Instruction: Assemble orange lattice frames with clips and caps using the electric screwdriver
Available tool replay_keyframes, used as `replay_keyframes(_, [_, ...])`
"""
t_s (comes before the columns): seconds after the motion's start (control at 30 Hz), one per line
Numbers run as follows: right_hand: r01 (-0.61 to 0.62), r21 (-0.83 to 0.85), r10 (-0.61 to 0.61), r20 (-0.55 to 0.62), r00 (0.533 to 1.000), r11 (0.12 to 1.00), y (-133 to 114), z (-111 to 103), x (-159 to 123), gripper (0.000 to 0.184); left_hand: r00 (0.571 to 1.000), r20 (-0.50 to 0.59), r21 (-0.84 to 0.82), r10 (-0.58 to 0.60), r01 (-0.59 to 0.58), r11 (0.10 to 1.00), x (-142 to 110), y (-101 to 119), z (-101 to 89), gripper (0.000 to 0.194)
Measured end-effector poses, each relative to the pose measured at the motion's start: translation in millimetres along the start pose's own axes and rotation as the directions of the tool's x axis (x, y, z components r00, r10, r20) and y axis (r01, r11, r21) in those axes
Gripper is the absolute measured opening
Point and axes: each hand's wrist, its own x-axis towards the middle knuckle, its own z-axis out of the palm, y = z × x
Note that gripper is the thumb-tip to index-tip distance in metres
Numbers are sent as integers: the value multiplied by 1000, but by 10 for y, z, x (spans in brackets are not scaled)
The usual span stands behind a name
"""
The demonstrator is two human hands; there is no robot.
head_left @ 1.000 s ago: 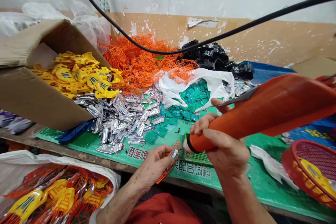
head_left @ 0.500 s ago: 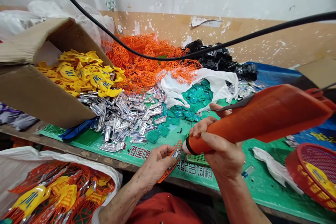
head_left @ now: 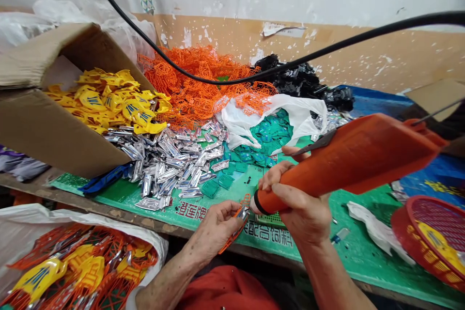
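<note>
My left hand (head_left: pixel 214 227) pinches an orange plastic frame piece (head_left: pixel 229 242) with a silver part on it, just over the table's front edge. My right hand (head_left: pixel 303 203) wraps round the body of an orange power screwdriver (head_left: pixel 348 160), its fingers by the dark lever. The screwdriver is tilted, its pale nose (head_left: pixel 253 205) down at the right end of the frame piece. Whether the tip touches the piece cannot be made out. Behind the nose lies a green perforated tray (head_left: pixel 271 219), partly hidden by the tool and hand.
A carton (head_left: pixel 54 131) spills yellow parts (head_left: pixel 119 101) beside silver pieces (head_left: pixel 178 160). Orange frames (head_left: pixel 196 82), teal parts (head_left: pixel 272 131) and black parts (head_left: pixel 290 77) lie behind. A black cable (head_left: pixel 218 81) hangs across. Front left is a filled white sack (head_left: pixel 160 247); at right, a red basket (head_left: pixel 410 232).
The screwdriver's rear end has swung a little left and its nose sits slightly further left. My left hand stays nearly in place on the orange piece. The view has shifted slightly.
</note>
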Motion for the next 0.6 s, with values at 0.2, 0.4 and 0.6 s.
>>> replay_keyframes(0.2, [19, -96, -20, -1, 1000, 995, 43, 3, -6, 40, 1000, 14, -62, -18, 19, 998, 0, 21, 20, 20])
replay_keyframes(0.4, [52, -164, -50, 20, 999, 985, 106, -15, -41, 18, 999, 10, -109, -34, 35, 993, -3, 18, 12, 17])
replay_keyframes(0.6, [76, -6, -76, -4, 997, 997, -22, -11, -17, 45, 1000, -24, -109, -19, 16, 994, -8, -2, -41, 23])
